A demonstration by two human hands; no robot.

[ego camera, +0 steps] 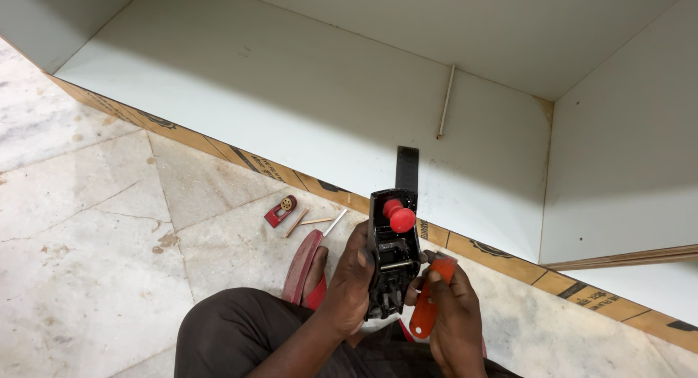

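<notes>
One black hand plane (392, 265) with one red knob (401, 219) sits between our two hands, over our lap. Our left hand (347, 285) wraps its fingers (361, 258) tight around the plane's left side. Our right hand (452, 321) holds one red screwdriver (429, 302), its fingers closed on the handle and the tip touching the plane. Past our fingertips lie one dark flat blade (406, 168), one small red piece (279, 211) and three thin sticks (314, 221) on the floor

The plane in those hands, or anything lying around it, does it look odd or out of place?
The plane looks partly stripped: a dark flat blade lies apart on the white board, and a small red part with thin sticks sits loose on the floor.
</notes>
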